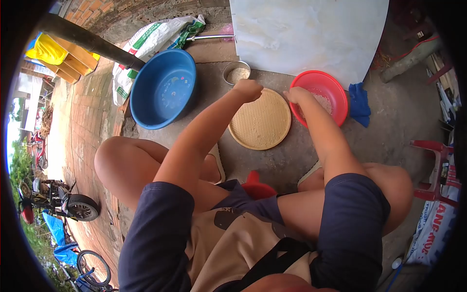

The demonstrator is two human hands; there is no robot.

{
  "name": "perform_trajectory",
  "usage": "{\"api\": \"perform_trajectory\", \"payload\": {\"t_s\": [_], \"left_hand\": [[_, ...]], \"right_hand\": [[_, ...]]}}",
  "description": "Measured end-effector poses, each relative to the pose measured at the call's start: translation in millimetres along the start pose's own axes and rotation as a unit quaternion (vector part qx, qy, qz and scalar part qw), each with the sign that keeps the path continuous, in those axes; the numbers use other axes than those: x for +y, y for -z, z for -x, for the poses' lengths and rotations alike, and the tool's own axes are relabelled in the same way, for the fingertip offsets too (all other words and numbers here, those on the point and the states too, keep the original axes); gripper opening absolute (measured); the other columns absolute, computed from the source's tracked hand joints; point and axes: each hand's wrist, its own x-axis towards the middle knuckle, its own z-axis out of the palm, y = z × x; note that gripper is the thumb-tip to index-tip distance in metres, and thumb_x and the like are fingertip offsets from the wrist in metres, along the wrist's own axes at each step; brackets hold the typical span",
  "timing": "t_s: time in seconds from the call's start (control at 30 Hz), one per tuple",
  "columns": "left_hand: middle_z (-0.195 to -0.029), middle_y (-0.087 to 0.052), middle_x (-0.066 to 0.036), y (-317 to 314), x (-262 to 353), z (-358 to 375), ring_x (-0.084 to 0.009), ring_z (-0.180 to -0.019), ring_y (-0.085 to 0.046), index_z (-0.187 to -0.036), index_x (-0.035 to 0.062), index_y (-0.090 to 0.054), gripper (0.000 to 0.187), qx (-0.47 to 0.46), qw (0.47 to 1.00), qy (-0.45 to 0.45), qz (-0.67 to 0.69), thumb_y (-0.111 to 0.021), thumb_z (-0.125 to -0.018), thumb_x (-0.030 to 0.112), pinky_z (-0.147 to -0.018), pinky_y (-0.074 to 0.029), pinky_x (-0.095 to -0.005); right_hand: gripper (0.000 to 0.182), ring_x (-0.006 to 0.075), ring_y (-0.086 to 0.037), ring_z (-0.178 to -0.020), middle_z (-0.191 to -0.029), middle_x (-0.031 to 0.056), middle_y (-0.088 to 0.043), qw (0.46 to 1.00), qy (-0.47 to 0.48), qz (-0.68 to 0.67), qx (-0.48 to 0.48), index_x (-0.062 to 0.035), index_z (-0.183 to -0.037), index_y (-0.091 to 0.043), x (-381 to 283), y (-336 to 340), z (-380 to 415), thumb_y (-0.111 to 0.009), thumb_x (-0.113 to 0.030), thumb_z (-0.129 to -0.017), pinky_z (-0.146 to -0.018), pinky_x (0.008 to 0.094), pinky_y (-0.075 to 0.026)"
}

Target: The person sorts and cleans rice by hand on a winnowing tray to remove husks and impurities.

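Observation:
My left hand (249,90) is closed above the upper left edge of a round woven tray (260,119), just below a small metal bowl (227,73) of pale powder or grain. What its fingers hold, if anything, is hidden. My right hand (297,96) hangs over the left rim of a red basin (340,92), its fingers pressed together; anything between them is too small to make out. Pinkish-white grains lie in the basin. A few pale specks are scattered on the woven tray, which lies flat on the floor between my feet.
A large blue basin (185,92) stands at the left, beside a white and green sack (151,36). Behind is a pale board (306,34). A blue cloth (359,104) lies right of the red basin. Red stool (433,170) at the right; motorbike (58,199) at far left.

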Motion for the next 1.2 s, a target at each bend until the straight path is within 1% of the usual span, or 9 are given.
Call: {"api": "perform_trajectory", "payload": {"t_s": [0.1,0.13,0.23,0.33,0.5,0.67,0.73,0.93,1.2], "left_hand": [[-0.119,-0.056,-0.014,-70.6,3.1,17.9,-0.0294,-0.108,-0.055,-0.120,0.0131,-0.052,0.041,0.079,0.948,0.207,0.230,-0.051,-0.085,0.034,-0.088,-0.046,-0.0416],[-0.136,-0.041,-0.014,-113.9,0.3,18.7,-0.0309,-0.123,-0.042,-0.133,0.0162,-0.040,0.050,0.125,0.937,0.179,0.272,-0.049,-0.087,0.033,-0.100,-0.037,-0.0401],[-0.145,-0.027,-0.014,-169.4,20.6,39.7,-0.0309,-0.134,-0.025,-0.138,0.0184,-0.034,0.052,0.252,0.944,0.167,0.129,-0.044,-0.090,0.036,-0.108,-0.022,-0.0424],[-0.149,-0.018,-0.011,-170.5,45.4,34.8,-0.0312,-0.138,-0.013,-0.141,0.0209,-0.029,0.053,0.239,0.929,0.255,0.122,-0.040,-0.092,0.036,-0.111,-0.012,-0.0460],[-0.148,-0.020,-0.011,-173.7,47.1,29.1,-0.0310,-0.138,-0.014,-0.141,0.0206,-0.030,0.052,0.251,0.919,0.273,0.136,-0.038,-0.092,0.036,-0.110,-0.011,-0.0475],[-0.148,-0.021,-0.011,-166.4,50.2,30.4,-0.0319,-0.137,-0.014,-0.140,0.0200,-0.031,0.052,0.248,0.913,0.288,0.148,-0.039,-0.091,0.034,-0.111,-0.010,-0.0477],[-0.147,-0.022,-0.012,-166.7,50.0,29.9,-0.0320,-0.137,-0.015,-0.139,0.0191,-0.032,0.052,0.249,0.914,0.284,0.148,-0.040,-0.090,0.033,-0.111,-0.010,-0.0478],[-0.147,-0.024,-0.012,-163.7,50.7,30.9,-0.0321,-0.136,-0.017,-0.139,0.0188,-0.032,0.052,0.254,0.913,0.286,0.142,-0.040,-0.090,0.033,-0.111,-0.011,-0.0480],[-0.147,-0.024,-0.012,-167.3,50.6,31.3,-0.0314,-0.137,-0.016,-0.139,0.0195,-0.032,0.052,0.256,0.912,0.291,0.137,-0.040,-0.090,0.034,-0.111,-0.011,-0.0479]], "right_hand": [[0.050,0.0341,-0.054,-0.108,-0.112,0.0225,-0.058,0.996,-0.028,-0.056,0.070,0.0010,-0.108,-0.060,22.3,-7.5,3.8,-0.035,-0.040,-0.094,-0.093,0.0467,-0.041],[0.048,0.0351,-0.053,-0.110,-0.116,0.0227,-0.055,0.991,-0.056,-0.084,0.092,0.0002,-0.113,-0.056,28.0,-5.5,9.5,-0.037,-0.040,-0.093,-0.094,0.0470,-0.040],[0.052,0.0386,-0.049,-0.113,-0.130,0.0231,-0.043,0.984,-0.102,-0.094,0.114,-0.0027,-0.126,-0.041,48.8,-17.4,21.0,-0.041,-0.042,-0.091,-0.097,0.0476,-0.038],[0.071,0.0398,-0.040,-0.122,-0.137,0.0248,-0.033,0.977,-0.187,-0.043,0.095,-0.0043,-0.134,-0.032,76.7,-51.2,18.6,-0.050,-0.052,-0.084,-0.102,0.0464,-0.033],[0.101,0.0386,-0.018,-0.134,-0.145,0.0245,-0.018,0.977,-0.142,-0.085,0.136,-0.0167,-0.144,-0.015,83.7,-83.7,34.1,-0.065,-0.061,-0.068,-0.109,0.0447,-0.020],[0.066,0.0439,-0.035,-0.120,-0.134,0.0198,-0.031,0.963,-0.105,-0.077,0.237,-0.0193,-0.131,-0.038,62.9,-91.8,44.4,-0.071,-0.031,-0.074,-0.098,0.0484,-0.035],[0.042,0.0411,-0.042,-0.110,-0.125,0.0201,-0.037,0.966,-0.017,-0.129,0.222,-0.0098,-0.113,-0.048,67.7,-96.5,31.1,-0.067,-0.014,-0.076,-0.091,0.0462,-0.040],[0.022,0.0409,-0.057,-0.094,-0.106,0.0251,-0.056,0.982,0.003,-0.036,0.185,-0.0029,-0.101,-0.050,78.4,-110.8,7.6,-0.048,-0.019,-0.087,-0.081,0.0488,-0.046],[0.040,0.0433,-0.060,-0.080,-0.083,0.0272,-0.061,0.972,-0.031,-0.084,0.216,0.0007,-0.086,-0.062,67.4,-92.8,13.3,-0.037,-0.030,-0.092,-0.073,0.0503,-0.046]]}}
